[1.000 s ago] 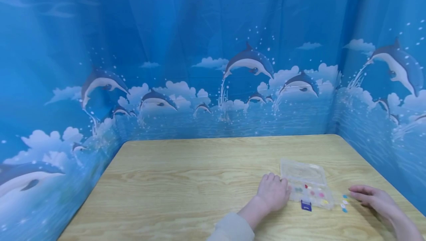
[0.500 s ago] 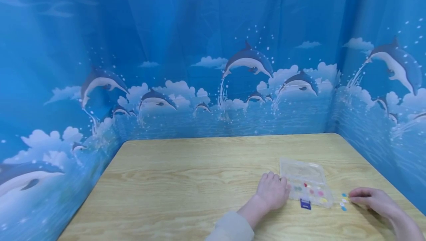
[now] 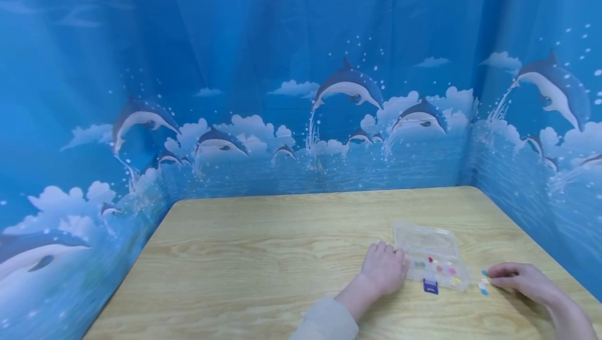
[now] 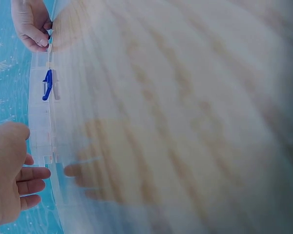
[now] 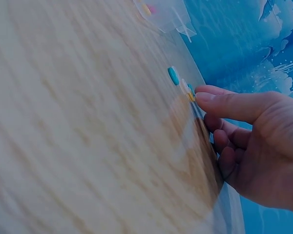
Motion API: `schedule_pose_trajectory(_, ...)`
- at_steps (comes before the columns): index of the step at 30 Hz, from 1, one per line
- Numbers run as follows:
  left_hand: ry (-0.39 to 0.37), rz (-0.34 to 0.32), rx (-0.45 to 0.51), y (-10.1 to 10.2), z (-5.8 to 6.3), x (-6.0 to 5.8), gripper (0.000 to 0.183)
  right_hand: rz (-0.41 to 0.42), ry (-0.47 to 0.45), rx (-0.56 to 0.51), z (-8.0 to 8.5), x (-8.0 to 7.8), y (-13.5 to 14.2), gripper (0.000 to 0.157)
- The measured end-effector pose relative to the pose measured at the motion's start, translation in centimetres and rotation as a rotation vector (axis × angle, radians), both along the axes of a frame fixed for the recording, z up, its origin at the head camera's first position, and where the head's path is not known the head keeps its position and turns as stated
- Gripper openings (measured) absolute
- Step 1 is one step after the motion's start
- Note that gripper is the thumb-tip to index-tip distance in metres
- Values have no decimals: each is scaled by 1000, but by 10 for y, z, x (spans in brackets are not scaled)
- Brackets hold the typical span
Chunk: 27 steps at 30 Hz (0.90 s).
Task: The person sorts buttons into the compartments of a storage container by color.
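Note:
An open clear plastic compartment box (image 3: 415, 279) lies on the table with its lid (image 3: 425, 239) folded back; small coloured pieces sit in several compartments. My left hand (image 3: 384, 269) rests at the box's left side, its fingers fairly straight in the left wrist view. To the box's right lie small round buttons, among them a blue one (image 3: 484, 292) and a white one (image 3: 482, 286). My right hand (image 3: 527, 283) has thumb and index finger together at a yellow button (image 5: 191, 97), apparently pinching it. Its other fingers are curled loosely.
A purple-blue latch (image 3: 430, 286) sticks out from the box's front edge. The wood-grain table (image 3: 263, 256) stretches to the left and behind. Blue dolphin-print curtains (image 3: 244, 68) enclose its back and sides.
My right hand's thumb and index finger have closed together at the yellow button, and the hand has shifted slightly left. My left hand stays at the box's side.

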<state>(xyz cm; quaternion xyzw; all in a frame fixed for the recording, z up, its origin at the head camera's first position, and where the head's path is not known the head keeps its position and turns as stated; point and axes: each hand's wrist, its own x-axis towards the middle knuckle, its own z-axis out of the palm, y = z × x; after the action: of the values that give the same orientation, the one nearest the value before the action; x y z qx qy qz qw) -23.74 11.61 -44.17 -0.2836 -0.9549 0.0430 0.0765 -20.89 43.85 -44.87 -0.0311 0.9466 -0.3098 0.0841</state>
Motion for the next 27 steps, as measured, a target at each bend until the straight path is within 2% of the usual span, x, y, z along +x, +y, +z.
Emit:
schedule_pose_trajectory(8, -8, -3, -8, 1, -3, 4, 33, -12, -22, -19, -3, 3, -4, 35)
schedule_pose_trajectory(13, -5, -7, -15, 1, -4, 4, 34, -17, -2, -2, -4, 5, -8, 30)
schedule_pose_trajectory(27, -1, -6, -1, 2, -5, 2, 35, -28, -2, 15, -4, 0, -8, 26)
